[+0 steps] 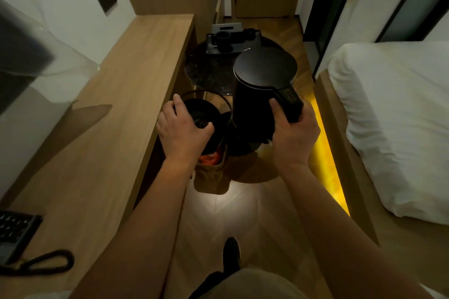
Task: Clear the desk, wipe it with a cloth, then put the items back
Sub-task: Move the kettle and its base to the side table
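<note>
My right hand [294, 133] grips the handle of a black electric kettle [260, 85], held in the air to the right of the wooden desk [116, 104]. My left hand [182, 128] holds the kettle's round black base [201, 114] with its cord looping above it, just off the desk's right edge. Both hang over the floor. On the desk's near left corner lies a black telephone [17, 233] with its coiled cord [48, 262].
A small round dark table [206, 73] past the desk carries a tray with black cups [223, 39]. A brown bin with orange contents [211, 167] stands on the floor under my left hand. A white bed [398, 116] fills the right. A screen's edge [17, 60] is at left.
</note>
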A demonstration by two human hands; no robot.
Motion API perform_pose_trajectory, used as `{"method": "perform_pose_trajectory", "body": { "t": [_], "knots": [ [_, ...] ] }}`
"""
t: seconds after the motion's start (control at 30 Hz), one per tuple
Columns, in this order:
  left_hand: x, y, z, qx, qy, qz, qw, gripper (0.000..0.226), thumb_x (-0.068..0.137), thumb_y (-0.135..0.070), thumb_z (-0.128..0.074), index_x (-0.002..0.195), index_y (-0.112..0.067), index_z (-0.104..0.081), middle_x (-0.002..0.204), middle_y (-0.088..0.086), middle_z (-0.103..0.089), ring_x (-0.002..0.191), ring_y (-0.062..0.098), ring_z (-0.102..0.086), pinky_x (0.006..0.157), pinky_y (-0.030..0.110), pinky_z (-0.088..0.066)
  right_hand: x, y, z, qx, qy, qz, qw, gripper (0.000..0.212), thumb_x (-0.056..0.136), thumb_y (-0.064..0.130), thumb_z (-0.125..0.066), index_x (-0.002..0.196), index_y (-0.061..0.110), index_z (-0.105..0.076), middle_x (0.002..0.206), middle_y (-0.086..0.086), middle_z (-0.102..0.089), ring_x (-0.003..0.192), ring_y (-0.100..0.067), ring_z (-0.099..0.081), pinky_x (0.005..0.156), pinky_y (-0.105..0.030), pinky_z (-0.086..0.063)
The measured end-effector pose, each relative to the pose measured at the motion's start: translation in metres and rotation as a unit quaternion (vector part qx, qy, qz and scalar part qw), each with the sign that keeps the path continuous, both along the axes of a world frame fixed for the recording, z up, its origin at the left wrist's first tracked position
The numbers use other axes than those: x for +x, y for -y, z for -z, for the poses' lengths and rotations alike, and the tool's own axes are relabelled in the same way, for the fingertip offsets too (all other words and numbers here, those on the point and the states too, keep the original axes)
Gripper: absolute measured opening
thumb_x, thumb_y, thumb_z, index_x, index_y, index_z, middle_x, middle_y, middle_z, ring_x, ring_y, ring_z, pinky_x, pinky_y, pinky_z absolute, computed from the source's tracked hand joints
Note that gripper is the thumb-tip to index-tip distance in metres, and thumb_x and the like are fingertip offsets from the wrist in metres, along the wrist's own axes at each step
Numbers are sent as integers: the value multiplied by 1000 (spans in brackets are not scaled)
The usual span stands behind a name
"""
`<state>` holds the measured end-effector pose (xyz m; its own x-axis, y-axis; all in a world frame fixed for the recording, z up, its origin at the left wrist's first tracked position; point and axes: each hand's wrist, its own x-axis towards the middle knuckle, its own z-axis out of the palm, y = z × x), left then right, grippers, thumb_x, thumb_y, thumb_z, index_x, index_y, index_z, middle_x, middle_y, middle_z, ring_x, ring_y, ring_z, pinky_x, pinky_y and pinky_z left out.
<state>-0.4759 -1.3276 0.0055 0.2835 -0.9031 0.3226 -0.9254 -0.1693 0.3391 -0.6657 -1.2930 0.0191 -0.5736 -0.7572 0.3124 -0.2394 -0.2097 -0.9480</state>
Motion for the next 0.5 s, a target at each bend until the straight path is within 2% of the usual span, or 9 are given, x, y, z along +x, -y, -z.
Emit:
{"method": "perform_pose_trajectory", "body": {
  "t": [0.1,0.27,0.43,0.5],
  "knots": [
    [6,41,-4,-10,-9,3,1000,101,74,-56,-77,151,-9,-31,141,15,-45,130,35,-44,109,48,-37,4,38,-4,-5,-2,11,1000,31,90,36,-71,115,21,-63,94,23,-63,94,10,-61,76,-12,-52],
    [4,94,-5,0,1,13,1000,101,76,-56,-75,152,-8,-29,143,16,-43,131,35,-42,111,48,-36,4,88,-6,2,14,10,1000,39,89,39,-70,121,17,-62,107,13,-67,104,3,-63,87,-28,-57],
    [-8,151,0,5,9,6,1000,102,75,-56,-77,152,-8,-30,141,16,-45,129,35,-45,108,48,-39,-7,147,-2,3,18,14,1000,43,89,35,-70,122,10,-61,107,7,-68,99,6,-63,78,-17,-55],
    [-17,176,2,10,9,2,1000,103,74,-57,-77,152,-9,-29,141,15,-44,128,34,-45,108,48,-39,-15,171,0,9,14,17,1000,43,88,36,-70,121,10,-62,108,4,-69,100,2,-63,81,-21,-57]
  ]
}}
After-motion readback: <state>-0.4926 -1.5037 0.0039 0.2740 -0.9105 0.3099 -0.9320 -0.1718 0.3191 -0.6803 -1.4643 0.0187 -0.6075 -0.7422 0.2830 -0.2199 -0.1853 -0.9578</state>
